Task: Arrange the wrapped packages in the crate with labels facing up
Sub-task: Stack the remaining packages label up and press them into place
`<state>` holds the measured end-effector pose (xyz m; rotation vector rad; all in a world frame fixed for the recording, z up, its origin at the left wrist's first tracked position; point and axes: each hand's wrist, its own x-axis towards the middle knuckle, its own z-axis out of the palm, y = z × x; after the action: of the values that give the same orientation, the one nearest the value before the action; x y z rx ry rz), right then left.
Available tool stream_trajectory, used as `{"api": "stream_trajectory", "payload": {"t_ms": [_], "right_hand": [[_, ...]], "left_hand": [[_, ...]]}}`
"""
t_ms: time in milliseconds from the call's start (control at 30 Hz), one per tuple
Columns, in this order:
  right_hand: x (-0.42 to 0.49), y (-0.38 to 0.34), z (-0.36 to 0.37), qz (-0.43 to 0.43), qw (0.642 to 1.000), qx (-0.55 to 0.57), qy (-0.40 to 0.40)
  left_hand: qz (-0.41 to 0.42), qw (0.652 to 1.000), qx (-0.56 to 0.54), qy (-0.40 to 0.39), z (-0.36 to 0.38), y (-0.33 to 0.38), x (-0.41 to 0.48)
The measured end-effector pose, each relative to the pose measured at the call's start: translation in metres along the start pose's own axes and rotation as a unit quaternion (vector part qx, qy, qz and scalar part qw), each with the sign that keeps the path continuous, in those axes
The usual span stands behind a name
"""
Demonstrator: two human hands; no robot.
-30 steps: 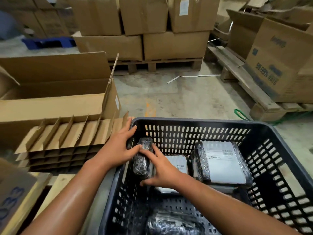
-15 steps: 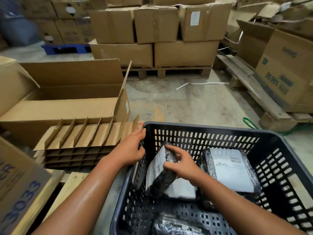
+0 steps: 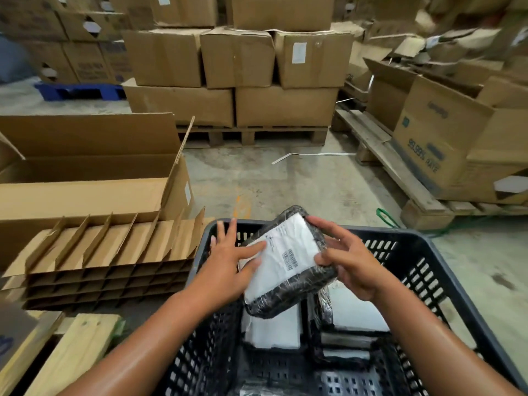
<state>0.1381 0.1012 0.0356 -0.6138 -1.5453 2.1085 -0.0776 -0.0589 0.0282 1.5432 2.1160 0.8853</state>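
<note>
package (image 3: 285,267): above crate's (image 3: 428,238) far-left corner, label (image 3: 288,247) up, tilted.
left hand (image 3: 228,270): fingers spread, flat on label.
right hand (image 3: 351,267): thumb and fingers pinched its edge.
handling: likely light, slick wrap; grip side edges.

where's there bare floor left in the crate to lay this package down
Bare crate floor shows only in the near strip, in front of the left label-up package and the right stack. Beyond them it's crowded; what lies under the held package is hidden.
</note>
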Motion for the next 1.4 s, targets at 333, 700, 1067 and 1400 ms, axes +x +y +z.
{"api": "stream_trajectory", "payload": {"t_ms": [333,700,1067,1400], "right_hand": [[-0.016,-0.013,-0.031,-0.046,0.998,0.041,-0.028],[-0.008,-0.02,-0.022,-0.007,0.999,0.009,-0.032],[-0.017,0.016,0.011,0.026,0.904,-0.414,-0.102],[-0.006,0.068,0.023,0.141,0.808,-0.558,-0.124]], "left_hand": [[0.053,0.989,-0.109,-0.082,-0.013,0.036,0.006],[-0.038,0.918,-0.356,-0.168,-0.014,0.027,0.021],[-0.163,0.863,-0.477,-0.005,0.009,-0.004,0.002],[-0.182,0.957,-0.175,-0.14,0.038,-0.025,0.01]]}}
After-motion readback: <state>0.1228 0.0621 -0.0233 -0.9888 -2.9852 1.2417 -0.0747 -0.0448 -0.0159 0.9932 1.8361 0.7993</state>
